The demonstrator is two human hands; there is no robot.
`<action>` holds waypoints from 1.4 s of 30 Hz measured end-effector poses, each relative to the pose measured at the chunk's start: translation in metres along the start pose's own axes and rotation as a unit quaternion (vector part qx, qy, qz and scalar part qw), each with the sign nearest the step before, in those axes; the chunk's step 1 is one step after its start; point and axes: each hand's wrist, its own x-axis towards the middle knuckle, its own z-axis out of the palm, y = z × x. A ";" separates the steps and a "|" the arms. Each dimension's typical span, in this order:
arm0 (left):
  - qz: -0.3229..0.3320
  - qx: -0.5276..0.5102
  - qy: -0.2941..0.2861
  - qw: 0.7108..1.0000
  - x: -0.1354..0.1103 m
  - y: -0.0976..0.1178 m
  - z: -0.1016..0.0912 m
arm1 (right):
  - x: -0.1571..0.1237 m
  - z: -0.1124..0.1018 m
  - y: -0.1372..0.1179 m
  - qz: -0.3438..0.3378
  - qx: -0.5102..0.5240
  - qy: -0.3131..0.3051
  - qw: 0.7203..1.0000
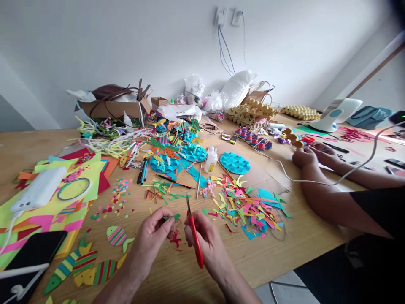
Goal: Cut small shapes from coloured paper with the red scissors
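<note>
In the head view, the left hand (155, 228) pinches a green paper piece (177, 217) between thumb and fingers, above the near middle of the wooden table (171, 274). Just to its right, the right hand (207, 238) is curled around the red handles of the scissors (196, 240), whose dark blades point to the far side; whether the blades are parted is too fine to tell. The green piece lies near the scissors, to their left. Between the two hands, a red paper scrap (176, 239) rests on the table.

Left of the left hand lies a pink-and-green striped fish (116, 235), with more striped paper fish (106, 271) nearer. At the near left is a black phone (39, 255); beyond it, a white device (41, 188) and a ring (74, 188) lie on coloured paper sheets (91, 169).

To the right of the scissors and farther off, a heap of paper scraps (257, 211) spreads out. Beyond the scissors stand a white glue bottle (211, 160) and, to its right, a blue bumpy oval (234, 163). At the far right, a co-worker's hands (305, 157) are close together; what they hold is unclear.
</note>
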 end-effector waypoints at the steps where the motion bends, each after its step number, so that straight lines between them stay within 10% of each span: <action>1: 0.003 -0.021 0.006 1.000 0.000 0.001 -0.003 | -0.004 -0.002 0.000 -0.004 -0.037 -0.015 0.999; 9: -0.022 -0.117 -0.017 0.993 -0.001 0.008 -0.007 | -0.016 -0.003 0.003 -0.028 -0.182 -0.054 0.981; 42: -0.059 -0.148 -0.042 0.986 -0.011 0.009 0.001 | -0.016 0.005 0.018 -0.015 -0.100 -0.043 0.994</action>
